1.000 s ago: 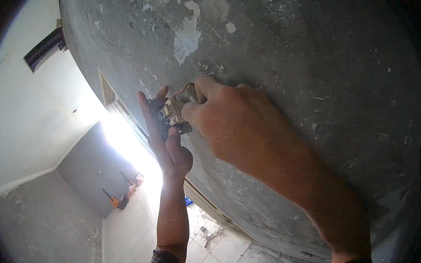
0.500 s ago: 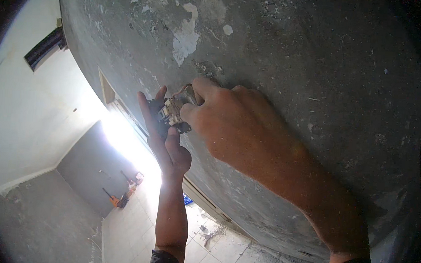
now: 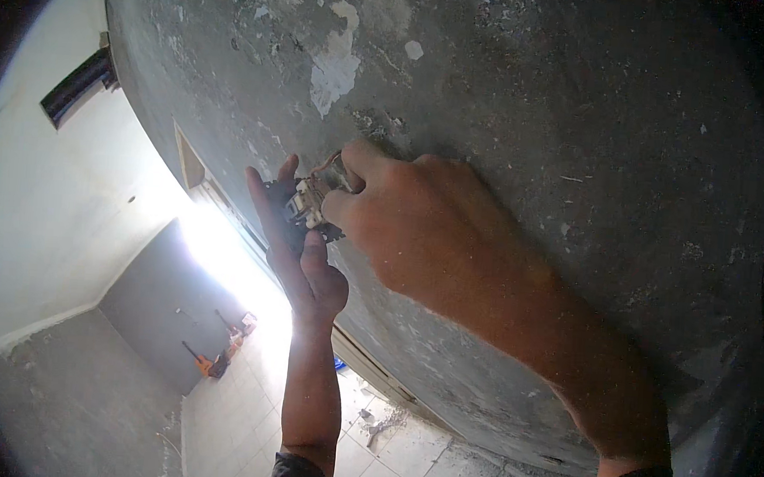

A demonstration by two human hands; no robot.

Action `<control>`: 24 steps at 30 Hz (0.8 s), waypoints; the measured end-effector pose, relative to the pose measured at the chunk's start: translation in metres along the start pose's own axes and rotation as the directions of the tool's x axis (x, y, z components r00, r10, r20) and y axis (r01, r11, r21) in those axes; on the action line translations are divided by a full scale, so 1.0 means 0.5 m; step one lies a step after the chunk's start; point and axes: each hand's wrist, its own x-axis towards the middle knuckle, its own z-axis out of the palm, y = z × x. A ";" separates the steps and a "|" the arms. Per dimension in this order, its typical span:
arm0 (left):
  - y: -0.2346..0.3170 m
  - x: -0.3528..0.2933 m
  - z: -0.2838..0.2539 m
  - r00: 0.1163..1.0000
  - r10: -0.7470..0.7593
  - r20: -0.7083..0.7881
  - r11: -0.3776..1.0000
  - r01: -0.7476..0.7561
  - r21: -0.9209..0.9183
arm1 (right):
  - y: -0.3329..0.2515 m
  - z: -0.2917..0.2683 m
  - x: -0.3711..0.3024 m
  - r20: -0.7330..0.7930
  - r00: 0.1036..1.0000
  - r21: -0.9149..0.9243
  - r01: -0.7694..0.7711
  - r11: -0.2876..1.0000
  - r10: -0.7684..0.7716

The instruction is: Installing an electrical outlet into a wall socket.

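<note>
Against the grey plastered wall (image 3: 527, 160), my left hand (image 3: 305, 273) grips an electrical wall fitting (image 3: 307, 202) with a dark frame and pale terminal blocks on its back. Its thumb lies on the near edge, with the fingers behind and beyond. My right hand (image 3: 401, 205) is closed just right of the fitting, thumb and forefinger pinching at thin brown wires (image 3: 327, 163) that run to it. Exactly what sits between those fingertips is partly hidden. Behind the right hand, the wall opening, if any, cannot be seen.
A door frame (image 3: 366, 360) stands left of the wall, with bright light coming through. Orange-and-black tools (image 3: 208, 363) rest on the tiled floor by the far wall. Rubble (image 3: 384, 427) lies at the wall's foot. A dark fixture (image 3: 78, 87) is high at left.
Both hands and the fitting have shifted very slightly left in the picture. The right thumb and forefinger remain pinched near the wires, and the left hand keeps its hold.
</note>
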 end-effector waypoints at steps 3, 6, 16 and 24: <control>0.010 0.001 0.001 1.000 -0.030 -0.009 0.999 0.029 -0.018 | -0.001 0.004 -0.001 -0.041 0.999 0.005 0.019 1.000 -0.019; 0.015 0.005 -0.009 1.000 -0.014 0.024 1.000 0.014 0.007 | -0.001 0.005 0.002 -0.085 0.996 -0.013 0.032 0.999 -0.033; 0.029 0.037 -0.041 0.979 -0.032 0.200 0.994 0.010 0.107 | 0.023 -0.004 0.036 -0.163 0.977 0.063 0.146 0.987 -0.134; -0.026 0.055 -0.014 0.992 0.106 0.073 0.988 -0.113 0.101 | 0.026 -0.028 0.048 -0.101 0.973 -0.116 0.197 0.974 -0.208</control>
